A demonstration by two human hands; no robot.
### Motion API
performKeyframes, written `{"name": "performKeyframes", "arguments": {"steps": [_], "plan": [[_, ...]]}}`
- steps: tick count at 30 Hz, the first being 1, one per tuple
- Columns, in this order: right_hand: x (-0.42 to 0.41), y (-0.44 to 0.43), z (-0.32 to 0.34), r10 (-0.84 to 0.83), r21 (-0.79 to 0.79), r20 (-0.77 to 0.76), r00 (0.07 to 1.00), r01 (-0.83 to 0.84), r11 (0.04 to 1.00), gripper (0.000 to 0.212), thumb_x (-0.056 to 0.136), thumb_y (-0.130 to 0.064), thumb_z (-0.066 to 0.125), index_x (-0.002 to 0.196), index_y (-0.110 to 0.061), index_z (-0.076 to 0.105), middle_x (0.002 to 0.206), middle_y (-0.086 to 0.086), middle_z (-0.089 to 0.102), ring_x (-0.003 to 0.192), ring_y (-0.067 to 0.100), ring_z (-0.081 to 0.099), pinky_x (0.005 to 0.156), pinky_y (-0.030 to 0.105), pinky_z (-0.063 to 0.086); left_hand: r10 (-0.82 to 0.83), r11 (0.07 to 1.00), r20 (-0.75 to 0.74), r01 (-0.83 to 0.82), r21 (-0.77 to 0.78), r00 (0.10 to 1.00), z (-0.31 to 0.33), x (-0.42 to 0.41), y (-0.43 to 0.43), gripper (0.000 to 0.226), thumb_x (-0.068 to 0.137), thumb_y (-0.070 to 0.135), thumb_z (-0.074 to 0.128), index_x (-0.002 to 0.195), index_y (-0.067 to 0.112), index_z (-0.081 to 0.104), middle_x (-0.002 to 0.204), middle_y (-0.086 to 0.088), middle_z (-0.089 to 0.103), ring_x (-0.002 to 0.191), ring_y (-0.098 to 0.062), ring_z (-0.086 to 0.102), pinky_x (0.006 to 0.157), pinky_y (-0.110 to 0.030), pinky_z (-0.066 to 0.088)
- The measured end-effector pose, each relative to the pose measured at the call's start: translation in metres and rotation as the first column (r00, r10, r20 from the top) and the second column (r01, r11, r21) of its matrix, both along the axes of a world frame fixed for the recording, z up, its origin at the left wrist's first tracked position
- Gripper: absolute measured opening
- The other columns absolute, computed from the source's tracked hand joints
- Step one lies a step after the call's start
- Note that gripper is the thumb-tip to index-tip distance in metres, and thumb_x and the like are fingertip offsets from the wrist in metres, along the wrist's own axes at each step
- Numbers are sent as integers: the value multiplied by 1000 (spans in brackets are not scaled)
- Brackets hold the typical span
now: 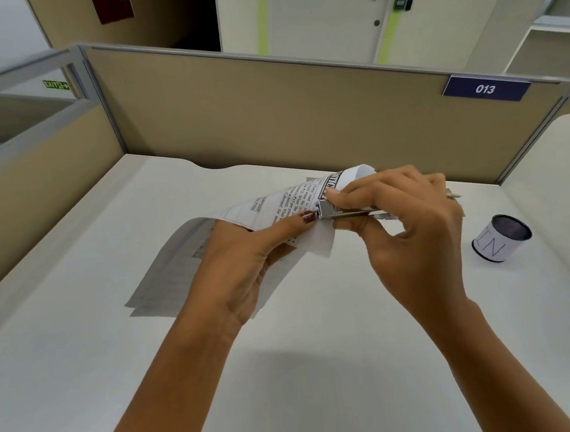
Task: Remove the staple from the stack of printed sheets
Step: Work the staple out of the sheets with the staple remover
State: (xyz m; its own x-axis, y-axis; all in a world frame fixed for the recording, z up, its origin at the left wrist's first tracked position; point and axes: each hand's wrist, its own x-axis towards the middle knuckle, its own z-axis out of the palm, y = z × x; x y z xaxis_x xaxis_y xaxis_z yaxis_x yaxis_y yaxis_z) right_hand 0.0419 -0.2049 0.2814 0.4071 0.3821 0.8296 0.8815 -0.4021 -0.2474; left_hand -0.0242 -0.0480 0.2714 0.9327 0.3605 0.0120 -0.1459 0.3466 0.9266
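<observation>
A stack of printed sheets (275,199) is lifted and curled over the white desk (82,331), its lower part hanging down toward the desk. My left hand (243,262) grips the sheets from below, thumb pressed on top near the corner. My right hand (409,227) holds a small metal staple remover (330,210) between thumb and fingers, its tip set against the corner of the sheets beside my left thumb. The staple itself is too small to make out.
A small cylindrical container (501,237) with a white paper label stands on the desk at the right. Beige cubicle partitions (269,109) close the desk at the back and left, with a blue "013" plate (485,88).
</observation>
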Motion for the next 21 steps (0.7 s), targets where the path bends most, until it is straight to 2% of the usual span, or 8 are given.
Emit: {"name": "performKeyframes", "arguments": {"steps": [3, 7, 8, 10, 13, 15, 18, 21], "plan": [[-1, 1, -3, -11, 27, -53, 999, 12, 1000, 12, 77, -5, 80, 86, -11, 76, 89, 0, 74, 85, 24, 65, 72, 41, 40, 7, 1000, -2, -7, -4, 1000, 0, 0, -2, 32, 56, 19, 73, 88, 20, 69, 84, 6, 77, 79, -12, 73, 65, -20, 57], [-2, 2, -6, -44, 39, -3, 999, 44, 998, 5, 80, -9, 78, 85, -10, 76, 88, 1, 74, 85, 25, 65, 73, 40, 40, 88, 992, -77, -80, 102, 993, -2, 0, -2, 54, 44, 40, 78, 94, 23, 69, 93, 5, 76, 89, -17, 72, 76, -30, 58], [-3, 2, -8, -48, 44, 6, 999, 48, 998, 3, 81, -9, 77, 84, -9, 76, 87, 1, 74, 85, 25, 66, 72, 42, 41, 110, 986, -91, -98, 133, 990, -2, 0, -2, 55, 42, 43, 78, 93, 24, 69, 92, 5, 76, 87, -16, 72, 75, -29, 58], [-3, 3, -10, -63, 59, 39, 997, 60, 996, 3, 84, -11, 74, 83, -9, 76, 86, 1, 74, 83, 26, 66, 69, 45, 42, 129, 982, -87, -115, 148, 988, -1, 1, -4, 43, 44, 41, 77, 84, 28, 67, 79, 12, 76, 73, -8, 72, 59, -19, 56], [-3, 4, -12, -80, 77, 101, 992, 72, 994, 21, 92, -22, 63, 84, -8, 77, 86, 3, 75, 82, 28, 65, 67, 48, 43, 122, 986, -97, -109, 127, 988, 2, 0, -5, 35, 48, 36, 73, 81, 31, 61, 62, 20, 71, 61, 1, 69, 47, -11, 49], [-3, 4, -12, -92, 68, 142, 986, 83, 994, 27, 95, -25, 59, 85, -8, 77, 87, 4, 75, 82, 29, 65, 68, 43, 42, 107, 987, -134, -89, 133, 985, 2, 0, -5, 49, 46, 38, 74, 92, 25, 66, 74, 12, 75, 69, -6, 72, 54, -17, 55], [-4, 5, -12, -128, 67, 205, 970, 116, 991, 31, 98, -26, 57, 82, -8, 77, 85, 4, 75, 79, 30, 65, 71, 37, 35, 86, 994, -185, -71, 88, 979, 5, 0, -6, 70, 49, 37, 77, 112, 12, 65, 102, -6, 74, 91, -23, 71, 82, -40, 58], [-7, 8, -14, -173, 98, 249, 953, 153, 983, 37, 100, -27, 53, 80, -8, 77, 83, 4, 75, 76, 30, 65, 72, 35, 30, 74, 997, -197, -68, 33, 978, 6, 2, -9, 52, 62, 27, 77, 110, 10, 66, 100, -10, 74, 93, -27, 71, 88, -45, 55]]}}
